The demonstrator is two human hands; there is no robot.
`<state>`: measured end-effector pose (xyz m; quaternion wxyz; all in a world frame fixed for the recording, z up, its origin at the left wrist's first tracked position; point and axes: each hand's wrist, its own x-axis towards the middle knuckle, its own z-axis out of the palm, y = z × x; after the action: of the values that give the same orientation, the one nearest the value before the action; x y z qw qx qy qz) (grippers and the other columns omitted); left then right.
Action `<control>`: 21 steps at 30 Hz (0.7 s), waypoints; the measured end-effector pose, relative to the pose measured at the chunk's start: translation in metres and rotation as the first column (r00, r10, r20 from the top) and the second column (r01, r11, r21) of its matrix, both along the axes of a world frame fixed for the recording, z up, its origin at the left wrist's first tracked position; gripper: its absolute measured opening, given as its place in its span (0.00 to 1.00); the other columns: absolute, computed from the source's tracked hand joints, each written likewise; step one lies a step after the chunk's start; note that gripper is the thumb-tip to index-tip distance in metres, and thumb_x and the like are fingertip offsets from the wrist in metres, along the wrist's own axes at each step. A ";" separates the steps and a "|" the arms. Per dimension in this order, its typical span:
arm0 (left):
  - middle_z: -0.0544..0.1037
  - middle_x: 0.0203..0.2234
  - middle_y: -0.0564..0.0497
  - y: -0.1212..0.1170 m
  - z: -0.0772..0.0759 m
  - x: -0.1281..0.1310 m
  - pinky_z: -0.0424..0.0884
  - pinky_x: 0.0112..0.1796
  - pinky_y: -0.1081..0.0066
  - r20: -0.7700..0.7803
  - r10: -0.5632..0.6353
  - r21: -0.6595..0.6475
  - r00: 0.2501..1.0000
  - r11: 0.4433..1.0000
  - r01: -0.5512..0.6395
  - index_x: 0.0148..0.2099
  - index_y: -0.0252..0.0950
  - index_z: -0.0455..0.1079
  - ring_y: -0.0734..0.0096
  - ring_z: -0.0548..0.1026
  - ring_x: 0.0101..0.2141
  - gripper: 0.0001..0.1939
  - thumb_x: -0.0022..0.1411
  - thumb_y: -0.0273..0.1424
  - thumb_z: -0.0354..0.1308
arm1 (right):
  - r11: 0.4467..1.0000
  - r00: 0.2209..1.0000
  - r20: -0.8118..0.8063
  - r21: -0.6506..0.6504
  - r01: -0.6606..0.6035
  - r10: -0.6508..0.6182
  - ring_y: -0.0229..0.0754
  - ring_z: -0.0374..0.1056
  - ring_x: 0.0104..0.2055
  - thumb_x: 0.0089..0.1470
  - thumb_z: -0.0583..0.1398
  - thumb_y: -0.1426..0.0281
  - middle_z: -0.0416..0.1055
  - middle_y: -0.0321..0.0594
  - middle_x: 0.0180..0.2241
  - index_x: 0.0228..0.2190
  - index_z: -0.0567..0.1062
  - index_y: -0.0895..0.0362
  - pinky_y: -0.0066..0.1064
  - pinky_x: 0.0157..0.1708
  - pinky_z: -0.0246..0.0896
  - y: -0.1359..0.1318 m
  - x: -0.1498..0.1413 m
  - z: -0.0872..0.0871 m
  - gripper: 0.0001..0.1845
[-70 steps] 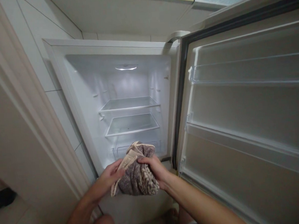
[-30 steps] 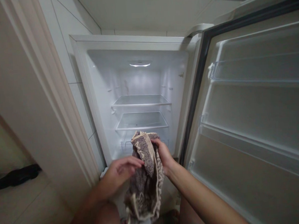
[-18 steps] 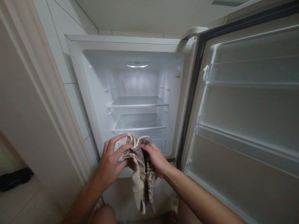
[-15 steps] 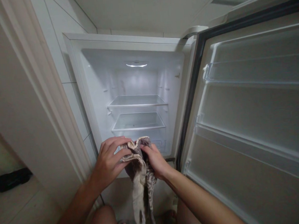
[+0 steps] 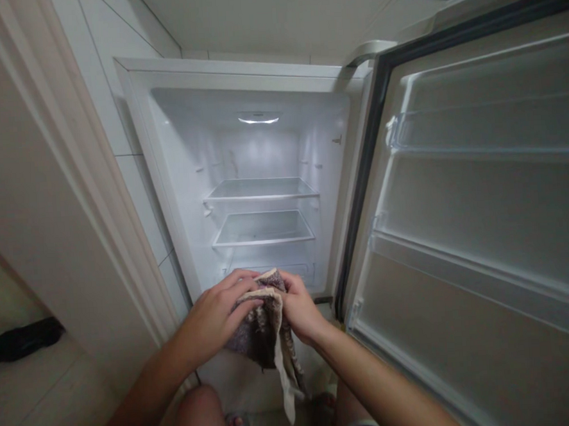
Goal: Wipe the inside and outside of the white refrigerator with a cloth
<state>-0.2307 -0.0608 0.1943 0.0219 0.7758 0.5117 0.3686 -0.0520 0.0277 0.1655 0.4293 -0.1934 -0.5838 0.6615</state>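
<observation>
A brown-and-cream cloth (image 5: 260, 330) is bunched between my two hands in front of the open refrigerator (image 5: 251, 73). My left hand (image 5: 218, 310) is closed on its upper left part, with the fingers bent over the folded edge. On the right side, my right hand (image 5: 300, 308) grips the cloth, its thumb and fingers partly hidden in the folds. A pale strip of the cloth hangs down below the hands. Inside the refrigerator, the glass upper shelf (image 5: 261, 189) and lower shelf (image 5: 263, 228) lie beyond my hands.
The refrigerator door (image 5: 467, 208) stands wide open on the right, with clear door racks (image 5: 462, 273). A pale door frame (image 5: 83, 154) rises close on the left. A black object (image 5: 22, 341) lies on the floor at far left. My knees are below.
My hands have drawn closer together and slightly lower, gathering the cloth. Its hanging strip has swung to the right, and more of its dark patterned side shows beneath my left hand.
</observation>
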 end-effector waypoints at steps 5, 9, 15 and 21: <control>0.81 0.60 0.49 -0.003 -0.005 0.006 0.78 0.45 0.70 -0.103 0.127 0.014 0.986 0.992 -0.127 0.55 0.49 0.81 0.64 0.84 0.43 0.14 0.79 0.37 0.55 | 0.992 0.992 -0.030 -0.025 0.120 -0.120 0.41 0.66 0.34 0.48 0.75 0.58 0.76 0.35 0.30 0.32 0.83 0.55 0.30 0.38 0.63 0.001 -0.001 -0.005 0.15; 0.84 0.43 0.50 0.002 -0.007 0.001 0.74 0.44 0.69 -0.038 0.143 -0.042 0.989 0.989 -0.145 0.45 0.46 0.79 0.61 0.83 0.43 0.13 0.80 0.40 0.54 | 0.992 0.989 -0.081 0.027 0.125 -0.122 0.43 0.72 0.39 0.47 0.77 0.61 0.80 0.36 0.34 0.35 0.82 0.54 0.32 0.46 0.69 0.000 0.004 -0.001 0.16; 0.86 0.40 0.53 0.003 -0.005 -0.001 0.70 0.44 0.69 0.060 0.192 -0.048 0.980 0.981 -0.189 0.44 0.47 0.79 0.60 0.84 0.43 0.13 0.79 0.44 0.56 | 0.983 0.996 0.065 0.175 0.056 -0.068 0.49 0.75 0.46 0.52 0.76 0.52 0.82 0.40 0.38 0.35 0.85 0.53 0.34 0.47 0.70 0.005 0.014 -0.001 0.19; 0.86 0.40 0.51 0.006 -0.002 0.003 0.71 0.45 0.69 0.085 0.174 -0.027 0.981 0.985 -0.173 0.44 0.45 0.79 0.60 0.83 0.43 0.14 0.78 0.44 0.56 | 0.973 0.996 0.090 0.231 -0.016 -0.005 0.50 0.73 0.48 0.62 0.67 0.45 0.81 0.40 0.39 0.39 0.86 0.53 0.35 0.51 0.67 0.003 0.020 -0.001 0.24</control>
<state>-0.2281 -0.0548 0.1927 0.0195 0.7112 0.5794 0.3977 -0.0320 0.0311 0.1644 0.4202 -0.1700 -0.6761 0.5809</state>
